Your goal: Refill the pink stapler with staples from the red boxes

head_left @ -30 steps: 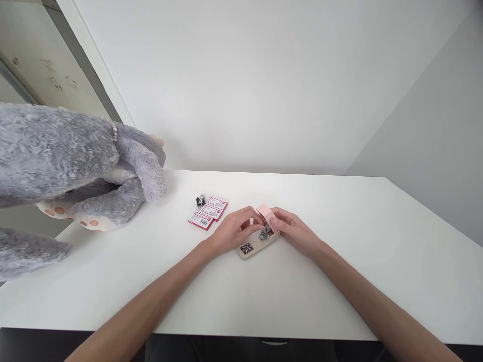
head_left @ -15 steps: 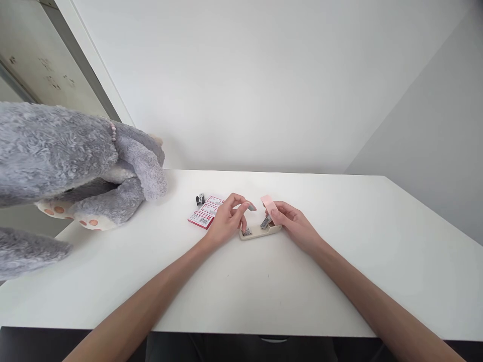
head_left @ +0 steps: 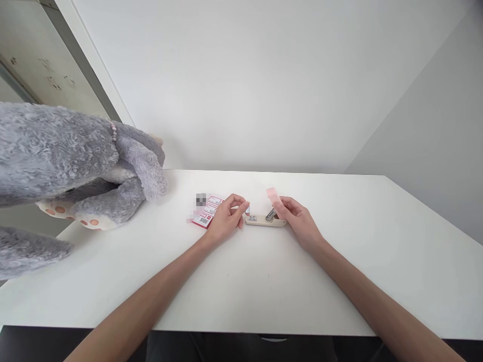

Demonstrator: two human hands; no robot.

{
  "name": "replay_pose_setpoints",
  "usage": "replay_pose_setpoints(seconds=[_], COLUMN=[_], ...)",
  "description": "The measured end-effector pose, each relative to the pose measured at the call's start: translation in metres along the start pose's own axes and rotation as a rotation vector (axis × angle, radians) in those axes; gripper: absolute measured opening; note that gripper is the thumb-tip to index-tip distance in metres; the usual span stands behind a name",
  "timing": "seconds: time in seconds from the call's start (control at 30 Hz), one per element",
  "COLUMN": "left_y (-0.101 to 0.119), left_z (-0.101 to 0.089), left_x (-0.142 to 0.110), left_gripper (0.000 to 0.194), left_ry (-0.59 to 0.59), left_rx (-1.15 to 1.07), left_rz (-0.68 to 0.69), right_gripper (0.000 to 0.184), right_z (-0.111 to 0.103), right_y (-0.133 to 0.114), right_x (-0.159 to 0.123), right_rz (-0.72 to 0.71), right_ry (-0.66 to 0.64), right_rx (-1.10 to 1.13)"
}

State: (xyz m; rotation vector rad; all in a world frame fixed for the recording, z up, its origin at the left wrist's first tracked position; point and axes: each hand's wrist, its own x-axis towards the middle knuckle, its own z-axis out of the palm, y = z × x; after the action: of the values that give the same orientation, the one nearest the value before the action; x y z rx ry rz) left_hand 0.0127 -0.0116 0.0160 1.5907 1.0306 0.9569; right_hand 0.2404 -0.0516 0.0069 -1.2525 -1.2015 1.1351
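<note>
An opened stapler (head_left: 260, 221) lies on the table, with a cream base, a metal magazine and a pink top arm swung up. My right hand (head_left: 297, 215) is closed around its hinge end, the thumb against the pink arm. My left hand (head_left: 228, 213) is at the other end of the base, thumb and forefinger pinched on a small, thin greyish strip (head_left: 248, 209) that looks like a strip of staples. Its remaining fingers are curled below, apart from the base. Left of this hand lie red-and-white packets (head_left: 206, 217) with printed labels and a barcode, partly covered by the hand.
A dark small object (head_left: 200, 199), blurred into blocks, lies behind the packets. A large grey plush toy (head_left: 139, 166) leans over the table's left side. The white table (head_left: 339, 241) runs back to a pale wall (head_left: 245, 90).
The stapler has shifted slightly right and back, its base turned more level. My left fingers have come away from the base's end, and the strip in them now points downward.
</note>
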Motion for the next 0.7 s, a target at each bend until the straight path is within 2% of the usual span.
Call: replay_pose_setpoints(seconds=[0.2, 0.43, 0.7], left_y=[-0.0008, -0.0010, -0.0002], left_z=[0.0003, 0.0000, 0.0009], left_x=[-0.0007, 0.0000, 0.0001], left_gripper=[0.035, 0.034, 0.034], left_ry=[-0.006, -0.014, -0.043], left_rx=[-0.016, -0.011, -0.019], left_rz=[0.002, -0.013, -0.025], right_gripper=[0.051, 0.050, 0.043], right_z=[0.0004, 0.0016, 0.0042], right_y=[-0.0029, -0.0021, 0.0057], right_x=[-0.0012, -0.0032, -0.0022], right_rz=[0.001, -0.019, -0.039], right_ry=[0.026, 0.074, 0.108], right_rx=[-0.005, -0.158, -0.229])
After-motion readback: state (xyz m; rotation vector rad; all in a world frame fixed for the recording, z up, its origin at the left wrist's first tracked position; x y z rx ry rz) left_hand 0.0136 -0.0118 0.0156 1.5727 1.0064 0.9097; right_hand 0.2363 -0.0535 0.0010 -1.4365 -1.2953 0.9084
